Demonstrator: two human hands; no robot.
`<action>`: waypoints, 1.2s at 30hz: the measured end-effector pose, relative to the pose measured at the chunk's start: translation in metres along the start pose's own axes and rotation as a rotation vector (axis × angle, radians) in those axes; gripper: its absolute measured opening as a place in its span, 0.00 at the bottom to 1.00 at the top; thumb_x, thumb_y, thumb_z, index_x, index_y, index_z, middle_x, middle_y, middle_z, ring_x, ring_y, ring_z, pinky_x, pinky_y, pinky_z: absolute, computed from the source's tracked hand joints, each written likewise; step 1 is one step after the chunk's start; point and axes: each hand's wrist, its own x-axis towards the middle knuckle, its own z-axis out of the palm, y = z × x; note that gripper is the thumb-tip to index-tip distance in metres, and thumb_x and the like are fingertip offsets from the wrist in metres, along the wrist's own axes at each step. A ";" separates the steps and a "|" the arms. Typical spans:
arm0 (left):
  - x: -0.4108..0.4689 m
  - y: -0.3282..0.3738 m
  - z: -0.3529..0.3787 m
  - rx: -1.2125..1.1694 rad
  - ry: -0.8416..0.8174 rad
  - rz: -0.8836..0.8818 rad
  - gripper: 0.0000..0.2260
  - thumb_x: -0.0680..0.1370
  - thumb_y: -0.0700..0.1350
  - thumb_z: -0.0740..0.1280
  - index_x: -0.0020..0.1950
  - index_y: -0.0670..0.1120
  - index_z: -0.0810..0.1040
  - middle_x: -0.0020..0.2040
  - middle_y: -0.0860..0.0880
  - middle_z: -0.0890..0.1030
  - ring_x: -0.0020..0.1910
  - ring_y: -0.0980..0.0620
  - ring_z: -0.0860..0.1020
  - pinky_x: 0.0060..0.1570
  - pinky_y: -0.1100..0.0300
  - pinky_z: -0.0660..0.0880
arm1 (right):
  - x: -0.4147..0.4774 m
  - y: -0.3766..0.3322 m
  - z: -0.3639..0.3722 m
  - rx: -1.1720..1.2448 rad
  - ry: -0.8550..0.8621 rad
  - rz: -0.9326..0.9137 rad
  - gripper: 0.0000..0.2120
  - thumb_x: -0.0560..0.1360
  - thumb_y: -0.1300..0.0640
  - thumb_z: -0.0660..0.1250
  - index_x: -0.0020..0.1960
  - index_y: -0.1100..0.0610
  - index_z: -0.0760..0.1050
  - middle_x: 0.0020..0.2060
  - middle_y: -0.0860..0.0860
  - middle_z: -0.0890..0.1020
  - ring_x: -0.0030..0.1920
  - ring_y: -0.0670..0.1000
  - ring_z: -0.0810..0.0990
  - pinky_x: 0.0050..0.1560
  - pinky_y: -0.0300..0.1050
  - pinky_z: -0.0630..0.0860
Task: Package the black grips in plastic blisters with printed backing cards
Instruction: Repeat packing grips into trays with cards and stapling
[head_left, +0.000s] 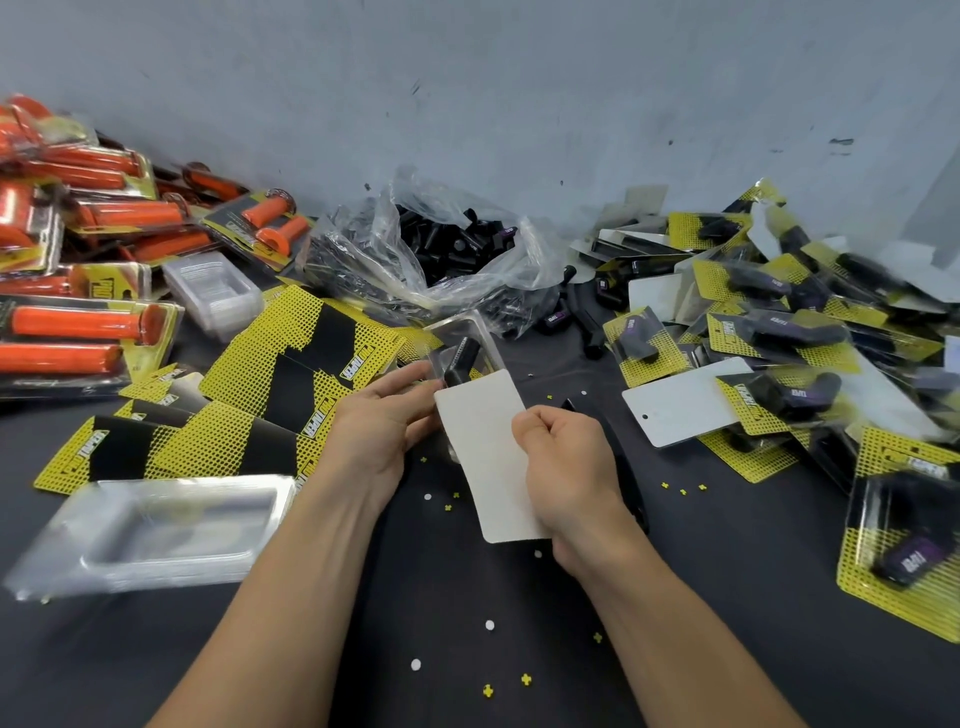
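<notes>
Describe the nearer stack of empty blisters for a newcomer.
On the dark table, find the fanned yellow-and-black backing cards at left. In front of them lies the clear blister stack, closer to the camera than the other stack beside the orange packs.

A pale grey-blue wall (519, 78) fills the upper view, matte and flecked with small dark scuffs. Below it lies a dark, near-black work surface (452, 587) under soft, even light with no hard shadows.

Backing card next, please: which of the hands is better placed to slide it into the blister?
Right, probably: the right hand pinches the backing card, whose far edge meets the blister that the left hand holds.
</notes>
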 end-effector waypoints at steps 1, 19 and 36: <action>0.000 0.000 0.000 0.011 -0.010 0.005 0.14 0.73 0.27 0.74 0.56 0.40 0.83 0.43 0.44 0.88 0.40 0.50 0.87 0.38 0.62 0.82 | 0.000 0.000 0.000 -0.012 0.009 -0.004 0.17 0.83 0.58 0.61 0.44 0.71 0.72 0.36 0.65 0.75 0.38 0.52 0.70 0.40 0.48 0.66; -0.007 0.000 0.001 0.217 -0.104 -0.015 0.16 0.73 0.24 0.70 0.55 0.41 0.85 0.42 0.46 0.85 0.36 0.50 0.85 0.35 0.60 0.82 | -0.006 -0.008 -0.005 -0.216 -0.036 -0.003 0.19 0.71 0.48 0.77 0.53 0.45 0.70 0.45 0.44 0.83 0.43 0.44 0.83 0.38 0.42 0.78; -0.010 -0.004 0.001 0.386 -0.132 -0.025 0.17 0.71 0.22 0.68 0.50 0.40 0.86 0.41 0.44 0.83 0.35 0.52 0.85 0.35 0.60 0.82 | -0.001 -0.006 -0.016 -0.277 -0.189 -0.055 0.31 0.78 0.56 0.70 0.79 0.45 0.67 0.63 0.44 0.75 0.57 0.46 0.76 0.45 0.32 0.72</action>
